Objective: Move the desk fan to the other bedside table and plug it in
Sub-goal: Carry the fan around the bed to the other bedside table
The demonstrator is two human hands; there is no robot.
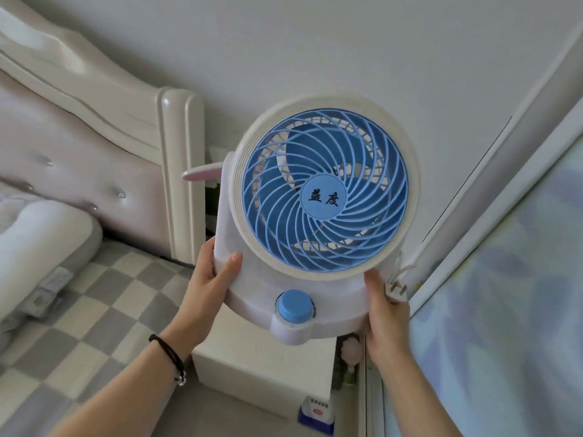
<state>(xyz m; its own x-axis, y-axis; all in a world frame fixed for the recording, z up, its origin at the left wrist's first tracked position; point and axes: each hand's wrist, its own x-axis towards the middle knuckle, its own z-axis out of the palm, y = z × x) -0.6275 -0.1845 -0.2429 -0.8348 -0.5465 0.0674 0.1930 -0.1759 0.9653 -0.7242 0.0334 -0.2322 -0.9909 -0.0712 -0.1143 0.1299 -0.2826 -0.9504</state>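
The desk fan point(325, 190) is white with a blue spiral grille and a blue knob point(295, 305) on its base. It hangs in the air, tilted left, above a white bedside table point(265, 370). My left hand point(209, 279) grips the left edge of the fan's base, thumb on top. My right hand point(383, 310) holds the right edge of the base and also pinches the fan's white plug point(396, 290), prongs pointing up, with its cord looped behind. No wall socket is visible.
A bed with a grey-and-white checked sheet point(79, 310) and a padded pink headboard point(79, 159) lies on the left. A window with a pale curtain point(504, 294) runs along the right. A blue-and-white box point(317, 411) sits on the floor beside the table.
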